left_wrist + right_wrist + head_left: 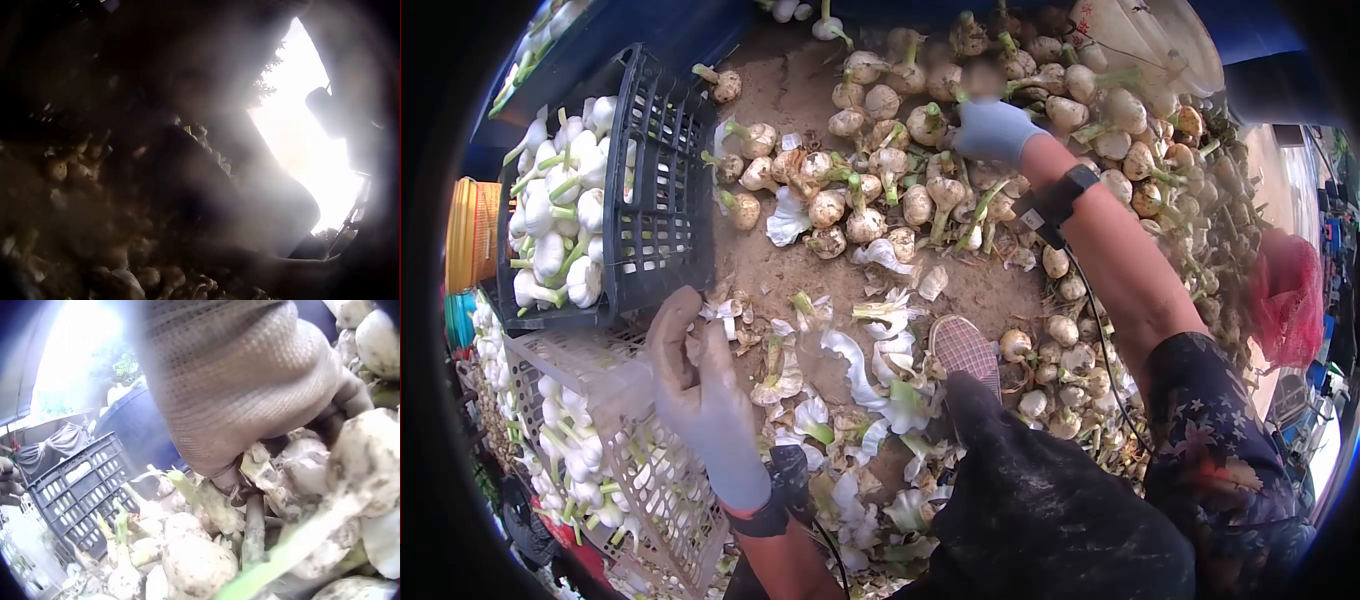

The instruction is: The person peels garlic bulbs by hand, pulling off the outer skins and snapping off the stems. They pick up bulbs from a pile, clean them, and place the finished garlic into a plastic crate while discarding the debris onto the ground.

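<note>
My right hand (997, 130), in a pale knitted glove, reaches into a heap of soil-marked garlic bulbs (865, 222) on the ground. Up close in the right wrist view, its fingers bend down round a garlic bulb (303, 464) among cut stems; the fingertips are partly hidden. My left hand (715, 415), also gloved, hangs with loosely bent fingers and nothing in them. It is beside a white slatted crate (662, 490) and just below a dark crate (662, 190) of cleaned bulbs (560, 205). The left wrist view is mostly dark and blurred.
Peeled garlic skins (880, 370) litter the ground between the hands and around a checked shoe (966, 352). A pale bucket (1165, 45) lies at the upper right of the heap. A red net bag (1288, 300) is at the right, and a cable (1105, 350) hangs from the right wrist.
</note>
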{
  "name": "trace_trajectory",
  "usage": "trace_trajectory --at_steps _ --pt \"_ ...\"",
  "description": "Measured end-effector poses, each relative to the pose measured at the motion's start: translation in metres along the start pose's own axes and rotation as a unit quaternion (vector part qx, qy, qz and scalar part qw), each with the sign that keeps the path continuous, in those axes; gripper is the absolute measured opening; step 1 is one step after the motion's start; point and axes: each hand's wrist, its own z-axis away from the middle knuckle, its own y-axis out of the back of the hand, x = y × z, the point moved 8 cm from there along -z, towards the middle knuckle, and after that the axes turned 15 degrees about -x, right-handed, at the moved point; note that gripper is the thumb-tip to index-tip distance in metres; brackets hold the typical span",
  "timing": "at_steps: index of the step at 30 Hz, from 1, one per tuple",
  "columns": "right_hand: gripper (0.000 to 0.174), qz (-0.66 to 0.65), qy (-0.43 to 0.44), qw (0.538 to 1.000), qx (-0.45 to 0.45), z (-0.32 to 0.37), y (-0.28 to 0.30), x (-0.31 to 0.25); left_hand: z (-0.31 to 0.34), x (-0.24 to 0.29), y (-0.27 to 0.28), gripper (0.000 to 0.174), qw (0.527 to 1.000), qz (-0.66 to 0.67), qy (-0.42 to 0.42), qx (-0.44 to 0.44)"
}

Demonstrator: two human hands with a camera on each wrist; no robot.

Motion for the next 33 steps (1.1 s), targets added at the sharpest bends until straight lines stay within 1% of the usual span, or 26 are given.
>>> trace_trajectory --at_steps 1,2,3,5,6,7,9,10,11,12,13,14,15,16,17,18,19,20,21,22,23,24,25,27,31,33 --pt "0.053 -0.068 0.053 0.996 0.007 -0.010 -0.005 -0.005 -0.003 -0.008 -0.024 0.029 0.998 -0.024 -0.030 -0.054" --pt "0.052 -0.132 0.107 0.985 0.019 -0.011 0.003 -0.016 -0.004 -0.016 -0.043 0.029 0.997 0.003 -0.024 -0.079" --pt "0.055 -0.094 0.105 0.986 0.084 -0.001 0.002 -0.024 -0.003 -0.024 -0.059 0.029 0.994 0.029 -0.014 -0.104" --pt "0.056 -0.067 0.066 0.990 0.103 0.009 -0.014 -0.035 -0.001 -0.043 -0.076 0.029 0.991 0.022 0.005 -0.133" --pt "0.062 -0.071 0.063 0.993 0.071 0.010 -0.016 -0.036 -0.001 -0.051 -0.087 0.029 0.986 0.019 0.020 -0.164" --pt "0.062 -0.071 0.063 0.993 0.073 0.011 -0.017 -0.035 0.000 -0.056 -0.091 0.029 0.986 0.019 0.018 -0.163" --pt "0.067 -0.051 0.090 0.980 0.169 0.020 -0.006 -0.034 0.001 -0.074 -0.105 0.033 0.968 0.128 0.094 -0.195" --pt "0.067 -0.038 0.101 0.961 0.255 0.054 0.009 -0.044 0.001 -0.063 -0.110 0.041 0.952 0.205 0.097 -0.205" --pt "0.067 -0.031 0.160 0.933 0.320 0.089 0.015 -0.063 0.003 -0.052 -0.110 0.041 0.952 0.201 0.100 -0.206" --pt "0.067 -0.019 0.212 0.896 0.389 0.124 0.018 -0.075 0.002 -0.040 -0.120 0.049 0.911 0.333 0.109 -0.217" --pt "0.065 -0.014 0.290 0.872 0.394 0.152 0.008 -0.098 0.001 -0.029 -0.134 0.056 0.849 0.463 0.114 -0.228" --pt "0.064 -0.037 0.403 0.855 0.326 0.165 -0.009 -0.120 0.003 -0.027 -0.143 0.069 0.814 0.512 0.137 -0.239" --pt "0.064 -0.091 0.506 0.812 0.278 0.187 -0.015 -0.136 0.008 -0.044 -0.145 0.068 0.784 0.539 0.145 -0.270" --pt "0.064 -0.170 0.513 0.810 0.225 0.189 -0.022 -0.133 0.011 -0.042 -0.141 0.068 0.787 0.535 0.148 -0.269" --pt "0.058 -0.220 0.445 0.842 0.209 0.183 -0.021 -0.118 0.014 -0.039 -0.134 0.069 0.791 0.531 0.152 -0.265" --pt "0.051 -0.379 0.380 0.839 0.093 0.163 -0.033 -0.098 0.018 -0.041 -0.127 0.069 0.805 0.506 0.158 -0.267" --pt "0.047 -0.521 0.302 0.798 -0.025 0.145 -0.049 -0.083 0.021 -0.038 -0.125 0.069 0.806 0.505 0.154 -0.267" --pt "0.045 -0.534 0.325 0.776 -0.084 0.149 -0.052 -0.089 0.021 -0.029 -0.122 0.068 0.874 0.370 0.102 -0.299" --pt "0.046 -0.526 0.357 0.767 -0.091 0.153 -0.058 -0.101 0.023 -0.020 -0.121 0.068 0.917 0.225 0.048 -0.325" --pt "0.048 -0.490 0.352 0.791 -0.104 0.152 -0.064 -0.104 0.031 -0.018 -0.127 0.065 0.908 0.182 0.045 -0.375" --pt "0.051 -0.453 0.345 0.813 -0.119 0.151 -0.069 -0.107 0.034 -0.015 -0.128 0.065 0.906 0.184 0.046 -0.379" --pt "0.058 -0.504 0.328 0.790 -0.119 0.153 -0.071 -0.106 0.034 -0.015 -0.126 0.065 0.901 0.240 0.079 -0.353" --pt "0.058 -0.505 0.327 0.789 -0.120 0.155 -0.073 -0.107 0.035 -0.019 -0.122 0.065 0.893 0.293 0.113 -0.324" --pt "0.056 -0.491 0.294 0.805 -0.155 0.155 -0.086 -0.108 0.039 -0.039 -0.121 0.064 0.882 0.329 0.113 -0.318" --pt "0.049 -0.486 0.313 0.803 -0.144 0.161 -0.088 -0.113 0.044 -0.049 -0.119 0.067 0.844 0.428 0.130 -0.295" --pt "0.039 -0.455 0.313 0.833 -0.015 0.161 -0.083 -0.108 0.047 -0.049 -0.124 0.069 0.825 0.465 0.123 -0.297"
